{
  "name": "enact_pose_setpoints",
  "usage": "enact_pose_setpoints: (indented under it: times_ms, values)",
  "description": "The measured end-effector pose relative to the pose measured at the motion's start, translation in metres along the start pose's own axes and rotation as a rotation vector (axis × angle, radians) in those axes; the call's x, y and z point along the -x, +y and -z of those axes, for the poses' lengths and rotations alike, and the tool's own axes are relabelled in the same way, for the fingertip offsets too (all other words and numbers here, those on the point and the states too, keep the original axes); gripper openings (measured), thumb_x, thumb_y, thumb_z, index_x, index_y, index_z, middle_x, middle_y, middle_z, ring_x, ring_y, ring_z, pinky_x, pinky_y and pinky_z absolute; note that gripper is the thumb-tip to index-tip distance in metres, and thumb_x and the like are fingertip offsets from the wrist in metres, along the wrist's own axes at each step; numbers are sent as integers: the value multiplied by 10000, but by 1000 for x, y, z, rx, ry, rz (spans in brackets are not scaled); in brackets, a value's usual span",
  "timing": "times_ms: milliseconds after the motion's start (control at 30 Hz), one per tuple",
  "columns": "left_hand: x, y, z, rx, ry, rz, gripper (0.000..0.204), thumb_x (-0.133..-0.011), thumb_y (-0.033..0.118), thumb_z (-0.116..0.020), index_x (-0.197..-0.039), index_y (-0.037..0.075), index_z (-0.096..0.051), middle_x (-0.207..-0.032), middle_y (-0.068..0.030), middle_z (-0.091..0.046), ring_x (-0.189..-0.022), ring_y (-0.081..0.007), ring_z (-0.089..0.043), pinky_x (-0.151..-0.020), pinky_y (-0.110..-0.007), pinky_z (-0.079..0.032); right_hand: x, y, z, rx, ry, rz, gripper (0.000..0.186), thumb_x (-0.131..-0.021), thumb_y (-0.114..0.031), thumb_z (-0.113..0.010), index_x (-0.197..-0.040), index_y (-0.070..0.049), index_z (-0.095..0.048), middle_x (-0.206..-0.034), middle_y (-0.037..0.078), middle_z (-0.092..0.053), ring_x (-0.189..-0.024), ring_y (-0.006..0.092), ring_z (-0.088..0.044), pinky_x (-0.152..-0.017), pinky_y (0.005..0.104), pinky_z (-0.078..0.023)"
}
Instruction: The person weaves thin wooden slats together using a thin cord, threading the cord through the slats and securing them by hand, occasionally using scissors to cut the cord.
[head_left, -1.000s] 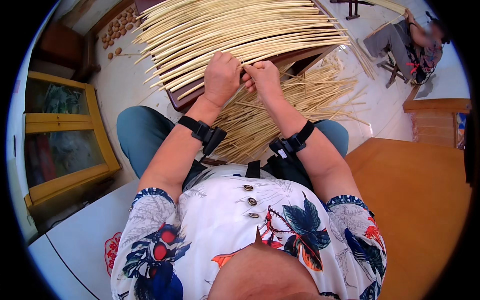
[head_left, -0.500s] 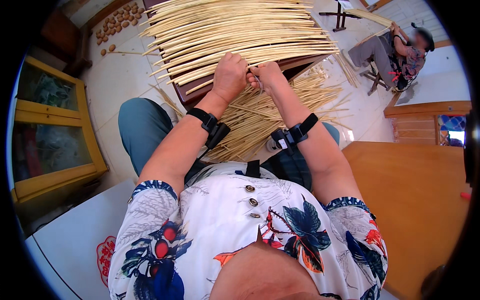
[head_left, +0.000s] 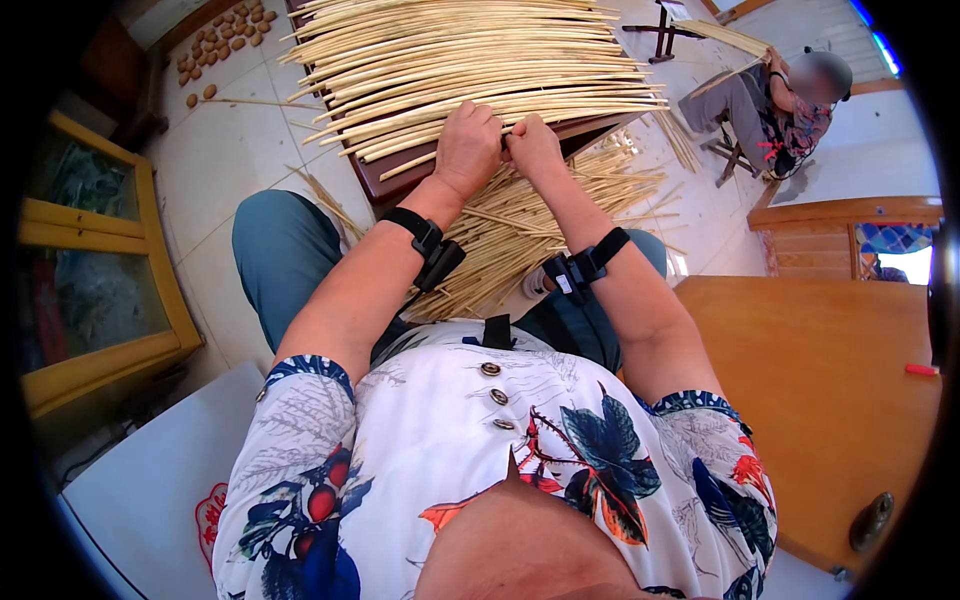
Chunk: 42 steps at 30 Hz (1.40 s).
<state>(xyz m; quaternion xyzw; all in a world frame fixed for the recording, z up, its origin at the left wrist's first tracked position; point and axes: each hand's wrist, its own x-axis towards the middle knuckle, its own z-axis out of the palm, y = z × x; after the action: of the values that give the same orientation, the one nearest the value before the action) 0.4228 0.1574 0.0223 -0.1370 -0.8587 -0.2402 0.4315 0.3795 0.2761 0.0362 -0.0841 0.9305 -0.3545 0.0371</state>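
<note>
Long pale peeled stalks [head_left: 470, 75] lie side by side across a dark red table [head_left: 390, 187], forming a mat-like row. At its near edge, my left hand [head_left: 468, 150] is closed over the nearest stalk [head_left: 407, 168], whose left end sticks out beside the wrist. My right hand [head_left: 534, 150] is closed just to the right, fingertips pinched close to the left hand's. Whatever lies in that pinch is hidden by the fingers. Both forearms wear black straps with small devices.
Below the table's near edge, a heap of loose stalks [head_left: 500, 235] covers the floor between my knees. A seated person [head_left: 790, 105] handles long strips at the far right. A yellow cabinet [head_left: 165, 250] stands left, a brown wooden panel [head_left: 800, 380] right. Round brown objects [head_left: 230, 38] lie far left.
The thin strand seen between my hands is now out of sight. My right hand has drawn its fingers in and turned slightly. The whole view has shifted a little.
</note>
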Motion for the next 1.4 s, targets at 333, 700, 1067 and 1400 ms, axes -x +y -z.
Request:
enact_pose_setpoints:
  times_ms: [333,700,1067,1400]
  values:
    - [-3,15,-7,19,-61,9,44,-619,28,-566,-642,62,-549,-674,-85,-485,-706,-264,-479,-631,-346,-415,-4,23,5,52,55,93,78,-783,-61,-500,-832,-5,-479,-602,113,-581,-550,182,-589,-479,300,-447]
    - [-5,15,-20,37,-115,18,50,-663,20,-588,-703,51,-586,-711,-95,-495,-754,-273,-474,-677,-359,-411,-15,-13,61,564,134,382,206,-752,-187,-523,-847,-17,-589,-848,206,-605,-846,342,-584,-745,419,-455]
    - [1,19,-30,24,-20,-37,62,-691,46,-600,-675,61,-541,-663,-89,-476,-689,-273,-458,-641,-352,-403,-57,-3,37,667,-225,293,239,-659,-169,-564,-773,26,-643,-813,235,-613,-802,348,-608,-699,392,-488]
    - [6,9,-14,26,80,-65,98,-666,40,-601,-626,62,-514,-630,-76,-461,-645,-262,-459,-604,-346,-404,-36,-16,38,448,-242,438,196,-670,-179,-524,-730,-26,-630,-745,200,-605,-762,350,-593,-680,414,-473]
